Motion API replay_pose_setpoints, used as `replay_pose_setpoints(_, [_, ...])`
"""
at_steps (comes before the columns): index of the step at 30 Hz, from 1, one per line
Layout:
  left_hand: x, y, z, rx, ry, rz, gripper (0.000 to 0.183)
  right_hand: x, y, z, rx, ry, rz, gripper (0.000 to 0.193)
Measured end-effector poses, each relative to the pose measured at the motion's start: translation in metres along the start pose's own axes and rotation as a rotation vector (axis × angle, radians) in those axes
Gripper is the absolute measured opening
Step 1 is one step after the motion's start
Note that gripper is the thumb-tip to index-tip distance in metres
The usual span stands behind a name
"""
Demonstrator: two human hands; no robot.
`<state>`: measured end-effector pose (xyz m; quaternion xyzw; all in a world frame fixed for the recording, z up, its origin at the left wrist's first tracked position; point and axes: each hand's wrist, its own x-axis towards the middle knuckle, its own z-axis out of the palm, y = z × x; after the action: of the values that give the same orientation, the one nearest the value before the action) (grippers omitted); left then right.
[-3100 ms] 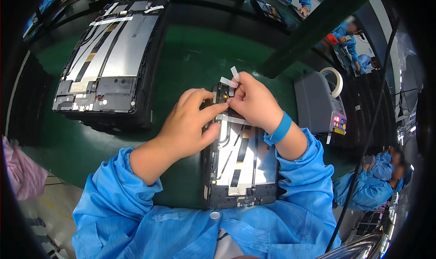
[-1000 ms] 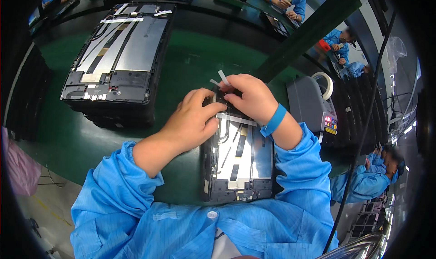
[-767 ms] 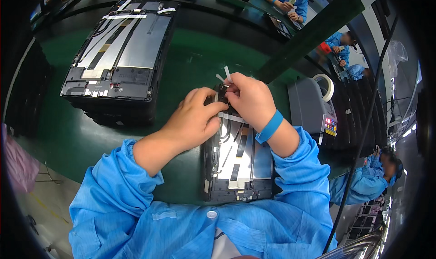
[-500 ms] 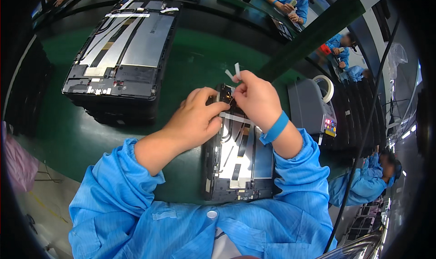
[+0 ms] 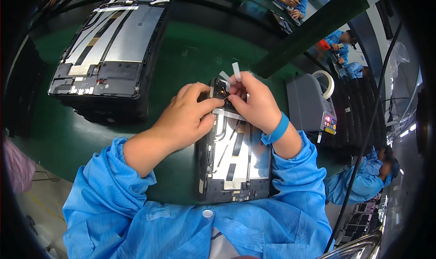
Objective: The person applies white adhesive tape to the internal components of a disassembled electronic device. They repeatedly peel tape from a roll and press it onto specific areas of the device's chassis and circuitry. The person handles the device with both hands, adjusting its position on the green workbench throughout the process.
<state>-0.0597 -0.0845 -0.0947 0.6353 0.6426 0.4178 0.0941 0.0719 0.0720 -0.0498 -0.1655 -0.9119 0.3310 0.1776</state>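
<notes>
Both hands meet at the far end of an opened tablet (image 5: pixel 236 161) lying near the front edge of the green worktop (image 5: pixel 190 54). The left hand (image 5: pixel 188 116) presses curled fingers onto its upper left corner; the right hand (image 5: pixel 254 102) pinches small white tape strips (image 5: pixel 231 73). Open green surface separates it from a second opened tablet (image 5: pixel 111 45) at far left; a grey tape dispenser (image 5: pixel 311 104) stands just right. Half a second ago the pose was nearly identical.
</notes>
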Motion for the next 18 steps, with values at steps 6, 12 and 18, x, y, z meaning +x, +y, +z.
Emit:
replay_pose_setpoints(6, [0.0, -0.001, 0.002, 0.021, 0.029, 0.025, 0.037, 0.009, -0.006, -0.011, -0.22, -0.112, -0.325, 0.03])
replay_pose_setpoints(12, [0.001, -0.003, 0.003, -0.006, 0.102, 0.059, 0.041, 0.025, -0.013, -0.015, -0.35, -0.291, -0.452, 0.025])
replay_pose_setpoints(18, [0.002, -0.004, 0.0, -0.063, 0.128, 0.017, 0.036, 0.032, -0.003, -0.008, -0.368, -0.309, -0.638, 0.025])
